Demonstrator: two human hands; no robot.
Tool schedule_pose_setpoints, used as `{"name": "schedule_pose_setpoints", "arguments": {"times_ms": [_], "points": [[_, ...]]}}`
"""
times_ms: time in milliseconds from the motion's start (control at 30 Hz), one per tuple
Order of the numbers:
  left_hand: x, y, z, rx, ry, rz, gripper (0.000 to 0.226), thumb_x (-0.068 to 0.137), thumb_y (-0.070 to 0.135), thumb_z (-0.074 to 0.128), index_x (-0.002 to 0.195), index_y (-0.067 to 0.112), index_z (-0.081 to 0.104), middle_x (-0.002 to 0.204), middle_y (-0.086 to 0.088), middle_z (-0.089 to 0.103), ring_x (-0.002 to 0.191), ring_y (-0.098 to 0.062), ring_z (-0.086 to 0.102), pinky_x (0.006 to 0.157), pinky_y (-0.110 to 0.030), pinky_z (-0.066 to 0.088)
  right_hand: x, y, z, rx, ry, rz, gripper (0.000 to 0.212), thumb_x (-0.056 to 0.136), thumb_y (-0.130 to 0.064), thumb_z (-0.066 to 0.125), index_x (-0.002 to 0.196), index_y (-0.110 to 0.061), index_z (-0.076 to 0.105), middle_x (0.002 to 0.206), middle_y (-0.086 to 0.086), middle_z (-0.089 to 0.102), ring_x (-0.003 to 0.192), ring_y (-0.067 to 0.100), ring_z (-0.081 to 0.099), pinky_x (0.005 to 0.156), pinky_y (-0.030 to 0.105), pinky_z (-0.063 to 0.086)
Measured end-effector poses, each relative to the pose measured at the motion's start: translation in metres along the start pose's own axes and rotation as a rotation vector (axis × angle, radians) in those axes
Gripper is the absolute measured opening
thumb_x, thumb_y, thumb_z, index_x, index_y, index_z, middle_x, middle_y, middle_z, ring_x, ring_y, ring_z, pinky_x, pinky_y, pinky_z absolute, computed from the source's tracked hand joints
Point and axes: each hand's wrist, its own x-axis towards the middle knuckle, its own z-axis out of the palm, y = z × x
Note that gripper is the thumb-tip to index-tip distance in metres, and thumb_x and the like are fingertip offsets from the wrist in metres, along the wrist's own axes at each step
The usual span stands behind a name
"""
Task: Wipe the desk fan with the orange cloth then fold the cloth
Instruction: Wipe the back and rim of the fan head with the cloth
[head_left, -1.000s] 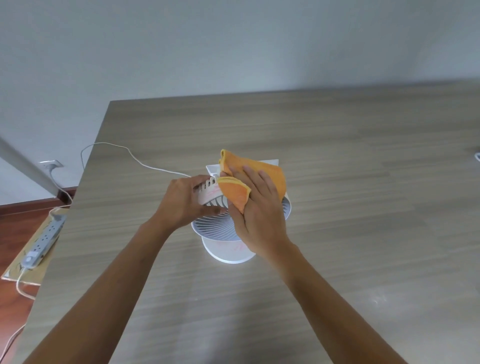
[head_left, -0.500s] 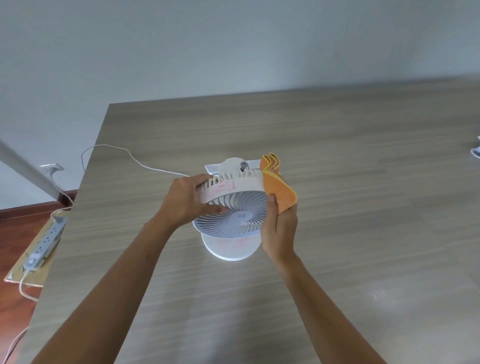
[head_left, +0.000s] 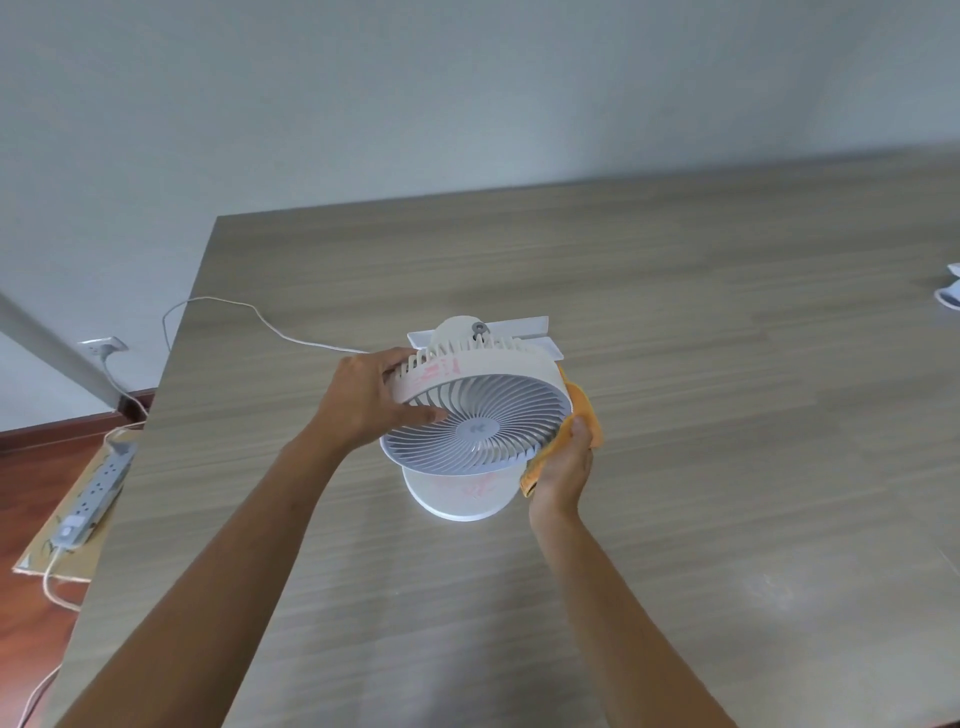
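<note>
A white desk fan (head_left: 475, 415) stands on its round base near the middle of a wood-grain table (head_left: 675, 519), its grille tilted up. The left hand (head_left: 369, 402) grasps the left rim of the housing, thumb resting on the grille. The right hand (head_left: 563, 467) presses a bunched orange cloth (head_left: 584, 415) against the fan's right rim, fingers closed on the fabric.

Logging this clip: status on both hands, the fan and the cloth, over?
Left hand steadying desk fan by its rim. Right hand pressing orange cloth against the fan's right side. Cloth not folded. Nothing in the way.
</note>
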Motion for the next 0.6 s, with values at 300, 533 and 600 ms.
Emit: {"name": "schedule_pose_setpoints", "arguments": {"times_ms": [300,533,600], "points": [[0.001,0.000,-0.003,-0.027,-0.015,-0.009,0.076,0.043,0.059,0.081,0.111,0.025,0.070,0.092,0.001,0.075,0.086,-0.022,0.070,0.078,-0.046,0.056,-0.008,0.023,0.000,0.257,0.053,0.469,0.043,0.097,-0.039,0.034,0.110,-0.015,0.067,0.101,0.009,0.068,0.091,0.030,0.063,0.087,0.046,0.050],[0.002,0.002,-0.003,-0.016,-0.028,-0.035,0.080,0.038,0.059,0.081,0.110,0.024,0.070,0.090,-0.001,0.074,0.084,-0.022,0.069,0.077,-0.045,0.057,-0.020,0.045,0.006,0.346,0.017,0.702,0.043,0.101,-0.035,0.031,0.121,-0.014,0.063,0.109,0.015,0.068,0.100,0.034,0.064,0.090,0.046,0.052],[0.003,0.002,-0.003,-0.002,-0.026,-0.032,0.079,0.038,0.057,0.081,0.109,0.023,0.071,0.089,-0.001,0.074,0.083,-0.022,0.069,0.076,-0.045,0.057,-0.018,0.044,0.005,0.349,0.015,0.709,0.042,0.101,-0.035,0.032,0.122,-0.015,0.062,0.108,0.014,0.067,0.101,0.034,0.064,0.092,0.047,0.051]]}}
